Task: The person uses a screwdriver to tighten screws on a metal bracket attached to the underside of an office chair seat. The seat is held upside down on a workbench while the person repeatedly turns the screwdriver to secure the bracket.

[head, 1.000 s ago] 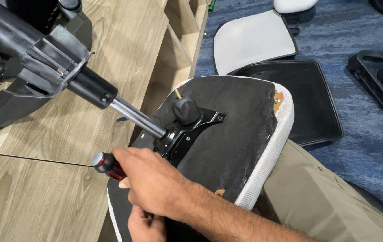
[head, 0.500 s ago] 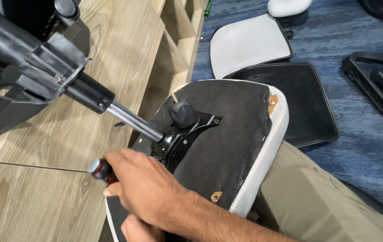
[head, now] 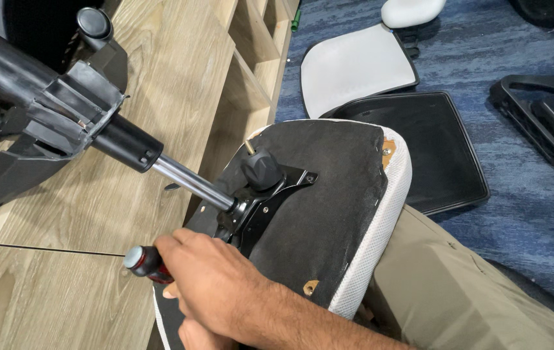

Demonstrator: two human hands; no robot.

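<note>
Right hand (head: pixel 215 285) low in the frame, fist wrapped tight round a red-and-black screwdriver (head: pixel 147 264), its butt end poking out left over the wooden desk (head: pixel 63 304). The blade is hidden under the hand, so I cannot tell where its tip sits. Left hand (head: pixel 202 337) peeks out just below at the bottom edge; its grip can't be made out. Centre frame, an upturned chair seat (head: pixel 335 214), black underside up with a white padded rim, resting on the person's lap. A black mounting plate (head: pixel 264 198) with a round knob (head: pixel 262 170) sits on it, and a chrome gas cylinder (head: pixel 189 181) runs up left to the chair base (head: pixel 50 110). Upper right, a loose white cushion (head: pixel 354 65) and a black panel (head: pixel 439 149) lie on blue carpet (head: pixel 523 214).
</note>
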